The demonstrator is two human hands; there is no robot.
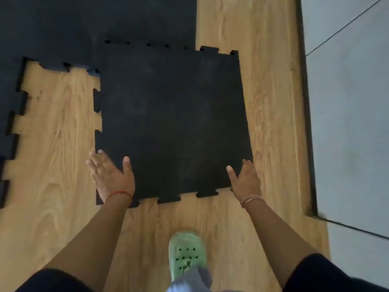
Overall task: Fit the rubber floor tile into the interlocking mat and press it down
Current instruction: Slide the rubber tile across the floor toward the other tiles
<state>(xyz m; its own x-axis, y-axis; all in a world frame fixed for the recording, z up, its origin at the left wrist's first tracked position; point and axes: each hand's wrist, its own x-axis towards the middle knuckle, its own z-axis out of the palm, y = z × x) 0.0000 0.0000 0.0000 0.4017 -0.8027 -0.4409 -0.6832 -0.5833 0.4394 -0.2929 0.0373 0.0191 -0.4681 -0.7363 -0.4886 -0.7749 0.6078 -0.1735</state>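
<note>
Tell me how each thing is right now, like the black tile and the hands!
Rubber tile: flat on the wood floor, far edge overlapping the mat, not locked in.
Interlocking mat: laid down, a bare gap left of the tile.
Left hand: open, on the tile's near left corner.
Right hand: open, at the tile's near right corner.
Green shoe: standing on the floor.

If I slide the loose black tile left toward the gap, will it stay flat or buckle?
The tile lies flat and square-edged on the wood floor, so it probably slides as a fairly stiff slab. Its near right edge bows slightly by the right hand, hinting at some flex. The rubber will likely drag, not glide.
</note>
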